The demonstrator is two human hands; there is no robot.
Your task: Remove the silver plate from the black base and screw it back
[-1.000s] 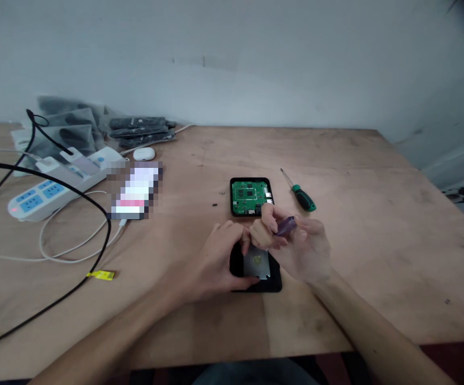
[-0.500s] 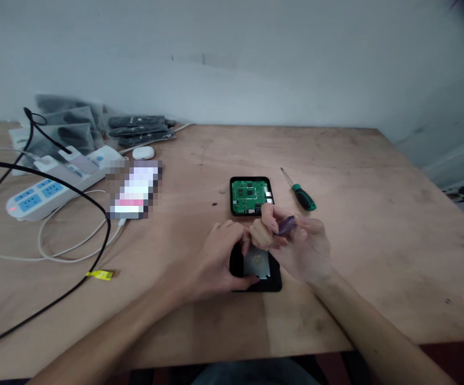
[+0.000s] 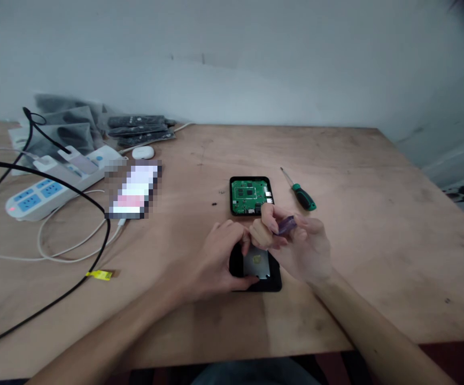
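Note:
A black plastic cover (image 3: 275, 283) lies flat near the front of the table, with a silvery metal plate (image 3: 264, 267) on it bearing a small yellowish patch. My left hand (image 3: 219, 262) grips the cover's left side between thumb and fingers. Above the plate, my right hand (image 3: 300, 248) pinches a small, thin purple piece (image 3: 285, 225); its exact kind is unclear. Just behind the hands sits a black case (image 3: 231, 198) holding a green circuit board (image 3: 248, 193), its front right corner partly covered by my right fingers.
To the right lies a green and black screwdriver (image 3: 304, 198). Tiny dark screws (image 3: 214, 203) rest left of the case. Farther left are a phone (image 3: 138, 187), a white earbud case (image 3: 142, 153), a power strip (image 3: 29, 203), looping cables (image 3: 106, 240) and bagged items (image 3: 139, 128).

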